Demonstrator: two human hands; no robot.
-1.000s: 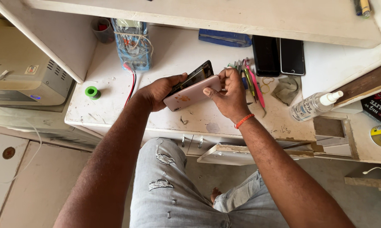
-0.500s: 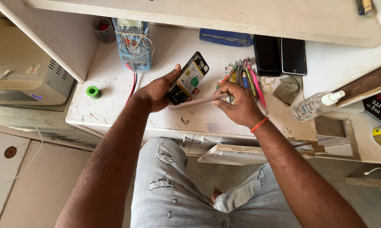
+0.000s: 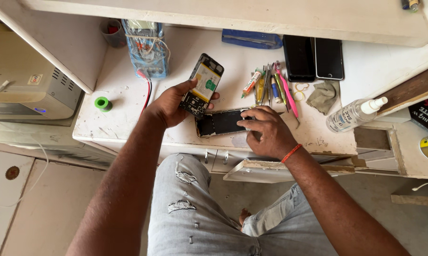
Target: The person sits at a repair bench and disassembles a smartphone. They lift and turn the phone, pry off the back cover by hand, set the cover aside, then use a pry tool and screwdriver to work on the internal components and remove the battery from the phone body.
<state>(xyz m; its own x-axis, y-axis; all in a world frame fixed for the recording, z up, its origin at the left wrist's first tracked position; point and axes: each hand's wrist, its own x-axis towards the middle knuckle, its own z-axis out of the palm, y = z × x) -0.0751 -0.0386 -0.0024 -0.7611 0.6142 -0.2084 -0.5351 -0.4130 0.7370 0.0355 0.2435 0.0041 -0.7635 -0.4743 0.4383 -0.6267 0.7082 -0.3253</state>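
My left hand [image 3: 172, 105] holds an opened phone body [image 3: 202, 85] upright above the white bench, its battery and circuit boards facing me. My right hand [image 3: 266, 130] rests with its fingers pressed on a separated back cover [image 3: 221, 122], a dark panel with a pinkish rim that lies flat on the bench [image 3: 128, 118] just right of my left hand. An orange band sits on my right wrist.
A row of coloured hand tools [image 3: 270, 85] lies behind my right hand. Two dark phones [image 3: 313, 58] lie face down beyond them, next to a grey cloth [image 3: 324, 96] and a spray bottle [image 3: 353, 115]. A blue multimeter [image 3: 145, 45] and green tape roll [image 3: 101, 103] sit at left.
The back cover has come off the phone. My right hand lowered it flat onto the bench, while my left hand tilted the opened body upright.
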